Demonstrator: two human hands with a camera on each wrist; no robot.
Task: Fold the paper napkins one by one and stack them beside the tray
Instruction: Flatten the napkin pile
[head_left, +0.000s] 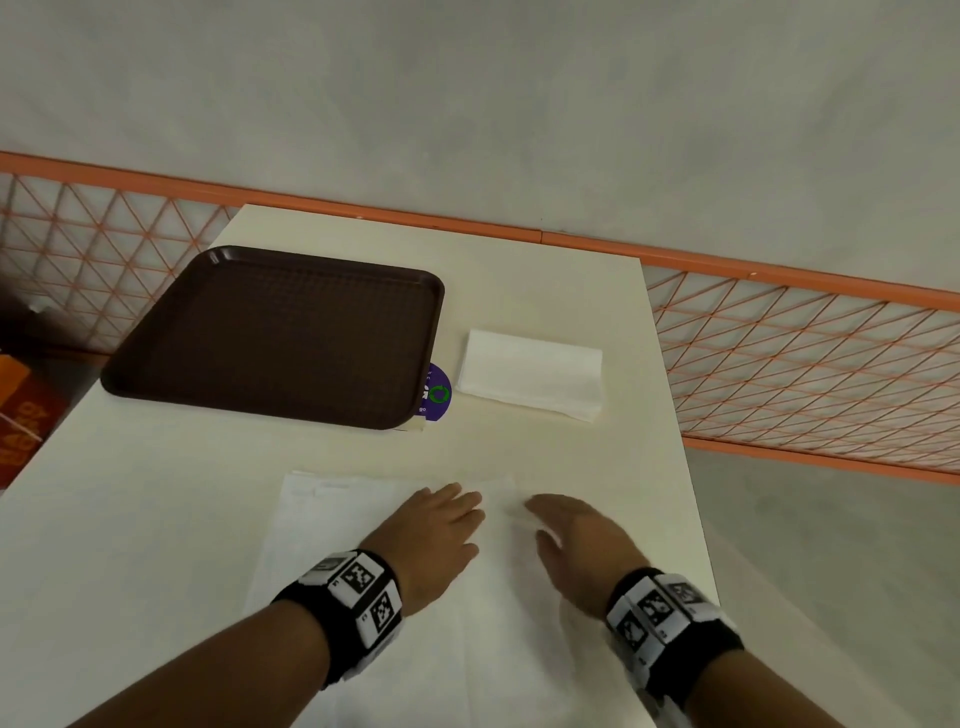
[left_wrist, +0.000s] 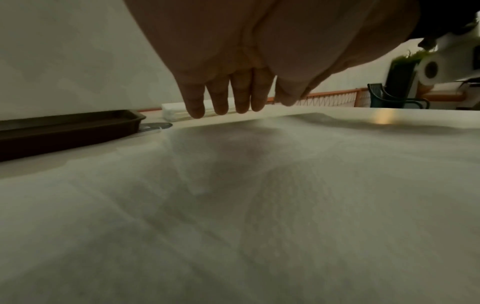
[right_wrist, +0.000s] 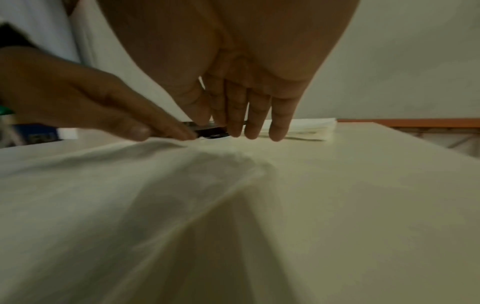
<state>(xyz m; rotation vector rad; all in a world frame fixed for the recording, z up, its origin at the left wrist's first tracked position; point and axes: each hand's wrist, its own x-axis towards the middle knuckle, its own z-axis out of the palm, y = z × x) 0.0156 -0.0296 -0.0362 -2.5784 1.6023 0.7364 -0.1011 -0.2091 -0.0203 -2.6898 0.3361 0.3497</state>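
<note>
A large white paper napkin (head_left: 332, 525) lies spread out on the near part of the cream table (head_left: 545, 291). My left hand (head_left: 441, 525) lies over its far right part with straight fingers (left_wrist: 221, 102) held together. My right hand (head_left: 566, 530) hovers over the napkin's right edge, its fingers (right_wrist: 252, 119) straight and pointing down, and the napkin (right_wrist: 130, 185) bulges up in a ridge under it. A stack of folded white napkins (head_left: 532, 371) lies just right of the dark brown tray (head_left: 275, 332) at the far left of the table.
A purple round sticker (head_left: 436, 392) peeks out from under the tray's right edge. An orange mesh railing (head_left: 805, 364) runs behind and to the right of the table. An orange box (head_left: 23, 410) sits at the far left, off the table.
</note>
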